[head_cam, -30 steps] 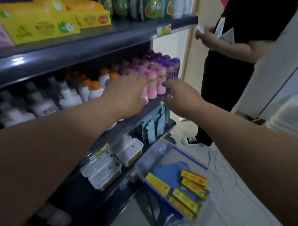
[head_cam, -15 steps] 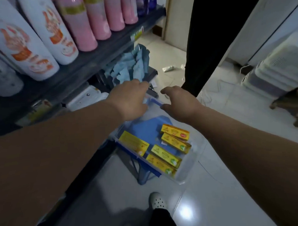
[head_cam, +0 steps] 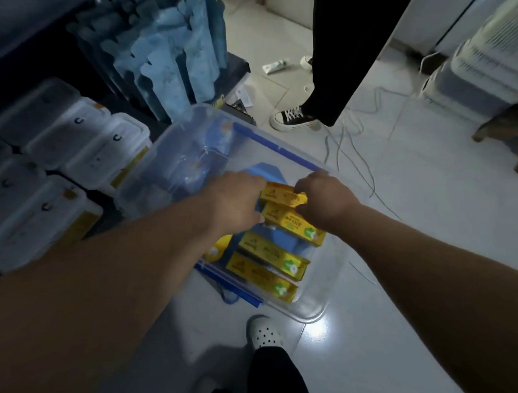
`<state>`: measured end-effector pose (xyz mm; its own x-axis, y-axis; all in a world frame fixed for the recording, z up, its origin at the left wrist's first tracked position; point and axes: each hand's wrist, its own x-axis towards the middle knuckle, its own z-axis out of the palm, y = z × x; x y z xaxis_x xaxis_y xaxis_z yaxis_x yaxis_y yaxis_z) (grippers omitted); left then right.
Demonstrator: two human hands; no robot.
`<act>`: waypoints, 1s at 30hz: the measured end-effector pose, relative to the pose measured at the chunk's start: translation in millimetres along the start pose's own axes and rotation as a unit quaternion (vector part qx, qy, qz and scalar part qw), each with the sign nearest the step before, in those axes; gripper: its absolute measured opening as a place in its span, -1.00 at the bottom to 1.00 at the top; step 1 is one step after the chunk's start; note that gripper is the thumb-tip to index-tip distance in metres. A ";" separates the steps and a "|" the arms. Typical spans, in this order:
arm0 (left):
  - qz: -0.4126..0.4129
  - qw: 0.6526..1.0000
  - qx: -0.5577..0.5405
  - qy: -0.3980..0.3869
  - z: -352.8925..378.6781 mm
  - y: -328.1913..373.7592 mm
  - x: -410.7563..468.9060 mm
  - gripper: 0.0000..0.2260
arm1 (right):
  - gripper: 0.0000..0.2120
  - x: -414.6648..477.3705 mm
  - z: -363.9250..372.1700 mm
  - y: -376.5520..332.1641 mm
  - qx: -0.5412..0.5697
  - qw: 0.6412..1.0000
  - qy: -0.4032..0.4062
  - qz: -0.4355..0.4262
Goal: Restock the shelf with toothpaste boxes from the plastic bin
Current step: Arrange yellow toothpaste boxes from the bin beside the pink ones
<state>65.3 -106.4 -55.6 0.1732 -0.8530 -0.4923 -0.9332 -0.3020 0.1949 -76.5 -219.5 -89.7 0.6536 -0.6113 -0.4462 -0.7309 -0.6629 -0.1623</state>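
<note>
Presently, pick-up: right grip (head_cam: 307, 198) clasps the far-edge toothpaste box (head_cam: 281, 195) in the plastic bin (head_cam: 275, 146); left grip (head_cam: 237, 204), closure hidden; next, presumably lift shelfward.

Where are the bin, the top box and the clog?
bin (head_cam: 279, 150), head view, blue far rim.
top box (head_cam: 283, 195), head view, middle of its yellow face.
clog (head_cam: 263, 332), head view, perforated toe.

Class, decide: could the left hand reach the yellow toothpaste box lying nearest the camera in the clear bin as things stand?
Probably yes. The bin has no lid on, that nearest box lies uncovered, and the left hand is in the bin at the farthest box.
</note>
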 end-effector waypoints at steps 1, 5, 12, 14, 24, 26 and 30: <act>0.005 1.000 0.002 -0.018 9.4 1.8 6.6 -0.51 | -0.60 3.5 8.5 5.1 -0.013 1.000 -0.008 0.009; 0.029 0.994 0.023 -0.100 43.9 9.8 30.6 -0.48 | -0.58 15.3 37.3 19.5 -0.072 0.996 -0.036 0.034; 0.033 0.976 0.060 -0.207 78.4 13.1 55.7 -0.36 | -0.51 40.8 65.5 27.9 -0.113 0.994 -0.011 0.004; 0.031 0.969 0.074 -0.233 81.5 11.2 59.0 -0.36 | -0.56 46.6 68.2 27.6 -0.111 0.994 0.003 -0.013; -0.016 0.956 -0.015 -0.293 81.8 10.2 70.5 -0.70 | -0.69 51.9 67.6 25.7 -0.131 0.990 0.017 -0.045; -0.021 0.956 -0.010 -0.293 83.5 11.4 70.0 -0.71 | -0.70 54.0 67.7 25.8 -0.124 0.991 0.019 -0.045; -0.011 0.962 0.023 -0.271 88.4 9.5 66.2 -0.60 | -0.70 55.7 67.5 22.3 -0.117 0.992 0.028 -0.040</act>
<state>40.1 -128.2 -161.3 0.0158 -0.4951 -0.8687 -0.9462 -0.2881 0.1470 -69.7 -239.2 -177.6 0.7226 -0.5711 -0.3895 -0.6146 -0.7887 0.0163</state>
